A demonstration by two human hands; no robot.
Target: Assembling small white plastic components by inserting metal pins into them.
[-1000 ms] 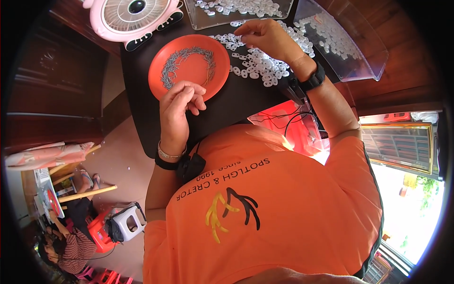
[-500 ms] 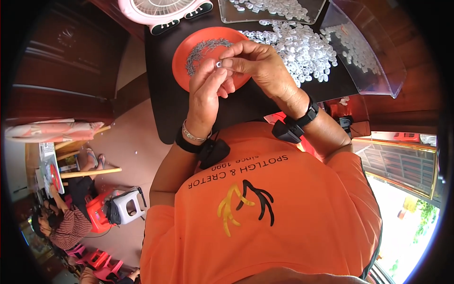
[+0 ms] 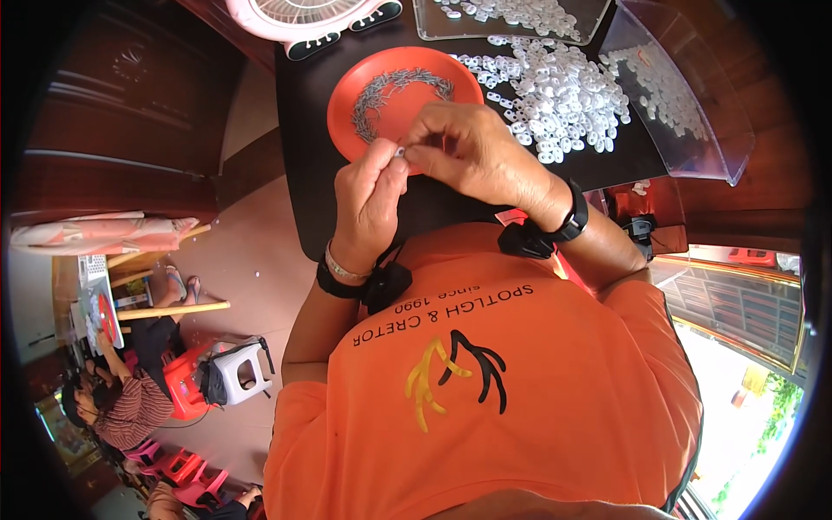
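My left hand (image 3: 371, 195) is closed, its thumb and forefinger pinching a small white plastic piece (image 3: 400, 152) with a dark spot on its end. My right hand (image 3: 490, 154) meets it there, thumb and fingertips pressed together against the piece; whatever they hold is too small and hidden to make out. Both hands are over the near edge of a round orange plate (image 3: 347, 117). Small grey nails (image 3: 371, 97) lie in a curved band on that plate. Right of it spreads a heap of small white oval plastic pieces with holes (image 3: 568, 100).
The black tabletop (image 3: 305, 173) bears a pink fan (image 3: 299, 22) at the far left. Clear trays (image 3: 715, 147) with more white pieces stand at the back and right. A person in a striped top (image 3: 130, 416) sits at lower left, near a white stool (image 3: 243, 373) and red stools.
Both hands have come nearer to my body, from over the plate to its near edge, still together at the small white piece. The right fingers have curled in more. The view has shifted slightly.
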